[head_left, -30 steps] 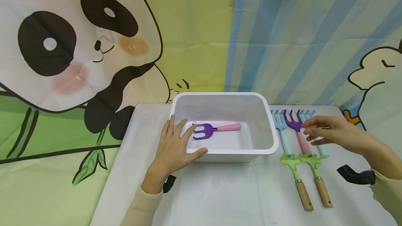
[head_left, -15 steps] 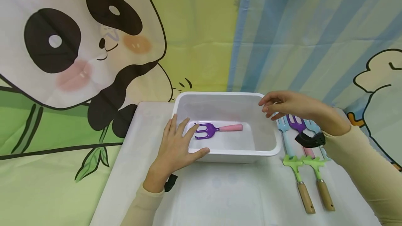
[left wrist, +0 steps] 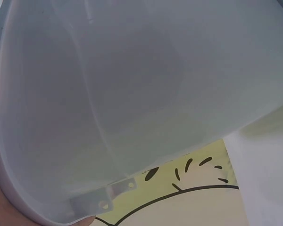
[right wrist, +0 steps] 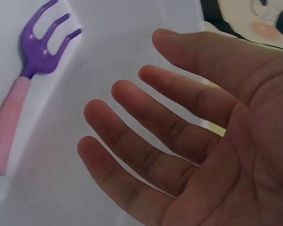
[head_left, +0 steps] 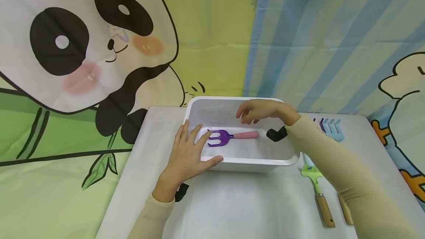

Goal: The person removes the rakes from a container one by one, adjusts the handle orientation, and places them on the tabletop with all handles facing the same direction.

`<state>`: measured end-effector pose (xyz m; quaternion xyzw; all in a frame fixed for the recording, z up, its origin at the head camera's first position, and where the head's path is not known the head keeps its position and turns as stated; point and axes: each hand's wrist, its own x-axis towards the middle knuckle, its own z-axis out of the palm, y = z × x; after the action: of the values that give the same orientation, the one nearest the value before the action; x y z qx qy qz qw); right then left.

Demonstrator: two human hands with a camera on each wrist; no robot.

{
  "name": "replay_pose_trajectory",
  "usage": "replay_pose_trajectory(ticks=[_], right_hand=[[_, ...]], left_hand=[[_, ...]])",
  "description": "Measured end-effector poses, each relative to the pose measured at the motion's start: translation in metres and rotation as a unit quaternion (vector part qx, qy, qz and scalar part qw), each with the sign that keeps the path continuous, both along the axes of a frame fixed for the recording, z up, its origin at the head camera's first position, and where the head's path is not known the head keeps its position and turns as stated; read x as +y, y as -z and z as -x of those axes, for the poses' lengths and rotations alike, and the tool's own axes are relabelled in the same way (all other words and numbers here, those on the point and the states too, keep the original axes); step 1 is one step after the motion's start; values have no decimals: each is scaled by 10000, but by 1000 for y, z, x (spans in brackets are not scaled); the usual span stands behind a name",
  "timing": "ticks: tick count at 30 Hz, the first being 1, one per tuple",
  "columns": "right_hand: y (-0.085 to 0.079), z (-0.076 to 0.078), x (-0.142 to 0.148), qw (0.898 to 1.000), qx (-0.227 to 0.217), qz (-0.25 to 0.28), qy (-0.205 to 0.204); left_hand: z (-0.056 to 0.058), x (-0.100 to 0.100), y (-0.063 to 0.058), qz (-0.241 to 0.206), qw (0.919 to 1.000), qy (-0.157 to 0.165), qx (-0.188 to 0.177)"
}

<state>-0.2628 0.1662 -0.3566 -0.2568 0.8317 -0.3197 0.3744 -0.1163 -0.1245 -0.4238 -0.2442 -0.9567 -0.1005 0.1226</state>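
Note:
In the head view, a white plastic bin holds a hand fork with purple tines and a pink handle, lying flat on its floor. My left hand rests on the bin's left front corner, fingers spread and thumb along the front rim. The left wrist view is mostly the bin's wall, with the hand at its edge. Over the bin's back right part hovers my right hand, holding nothing. In the right wrist view its fingers are apart and slightly bent, with the fork beyond them.
Right of the bin, light blue garden tools and a purple-tined one lie partly under the right sleeve. A green hand rake with a wooden handle lies in front of them, a second wooden handle beside it. Printed cloth hangs behind the table.
My right hand has moved left from above the tools on the right, across the rim, to over the bin. The left hand and the fork in the bin stay in place.

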Motion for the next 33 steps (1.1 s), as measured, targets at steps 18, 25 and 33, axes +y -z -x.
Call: replay_pose_trajectory(ticks=[18,25,33], right_hand=[[81,15,-41,9739,1182,-1617,-1067],[111,12,-40,9521,1652,-2330,-1090],[112,8,-45,9473,1869,-2228,-1343]], left_hand=[[1,0,1,25,10000,-8,-33],[1,-1,0,-15,10000,-9,-36],[1,0,-1,-1,10000,-13,-2]])
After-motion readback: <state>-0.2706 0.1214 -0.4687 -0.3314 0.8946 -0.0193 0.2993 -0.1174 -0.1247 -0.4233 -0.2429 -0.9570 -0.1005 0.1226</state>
